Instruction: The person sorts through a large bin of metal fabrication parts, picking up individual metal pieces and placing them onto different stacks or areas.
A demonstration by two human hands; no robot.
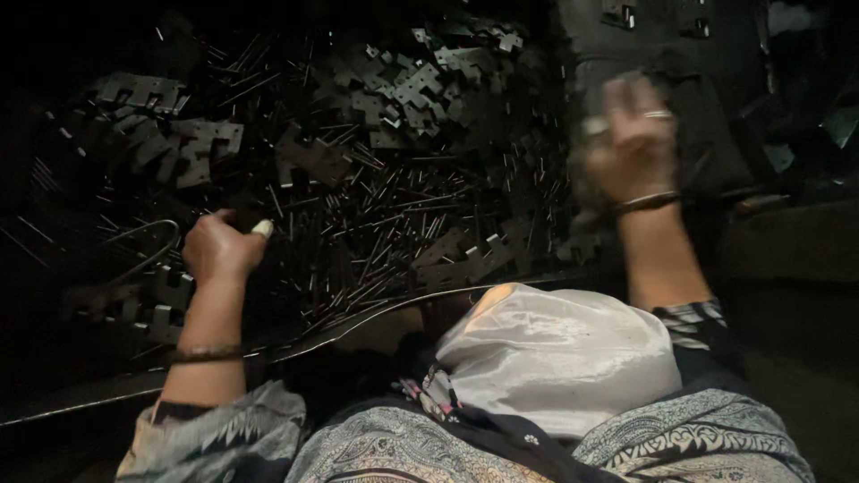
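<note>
Dim tray (80,398) heaped with pins (394,215) and hinge plates (420,89); left hand (219,249) fisted near its front edge, right hand (631,143) blurred, grip unclear; best picked singly.

Dim light is falling on a dark tabletop (54,394), its curved near edge catching a glint while the far corners are fading into blackness.

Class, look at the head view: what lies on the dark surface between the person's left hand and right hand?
Between the left hand and right hand, the head view shows scattered thin metal pins and flat notched metal plates.
</note>
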